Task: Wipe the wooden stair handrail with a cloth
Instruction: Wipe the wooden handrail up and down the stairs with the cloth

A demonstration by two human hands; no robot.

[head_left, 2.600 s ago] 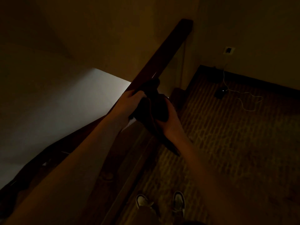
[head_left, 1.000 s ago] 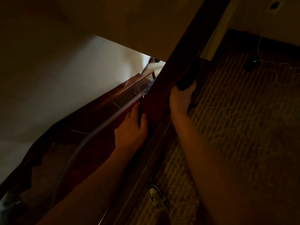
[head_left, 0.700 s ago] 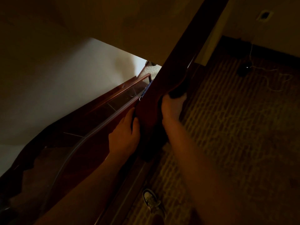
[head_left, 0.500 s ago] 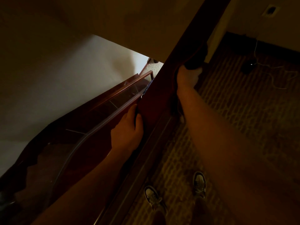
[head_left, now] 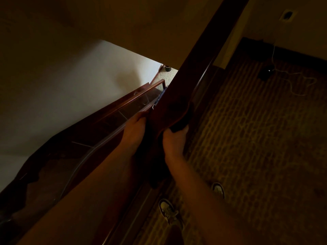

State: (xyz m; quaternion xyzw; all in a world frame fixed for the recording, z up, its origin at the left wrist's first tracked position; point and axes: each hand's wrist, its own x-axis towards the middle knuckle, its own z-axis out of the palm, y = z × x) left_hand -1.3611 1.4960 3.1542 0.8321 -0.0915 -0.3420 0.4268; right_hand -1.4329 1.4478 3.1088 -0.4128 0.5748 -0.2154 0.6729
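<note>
Handrail [head_left: 200, 55] of dark wood runs diagonally up the middle of our view, above the patterned carpet [head_left: 256, 138]. Our right hand [head_left: 174, 142] curls its fingers round a dark cloth [head_left: 182, 119] held against the rail's right edge. Our left hand [head_left: 135, 128] grips the rail's left side. Our shoes [head_left: 169, 212] stand below, and a white cord [head_left: 290, 80] lies further off.
</note>
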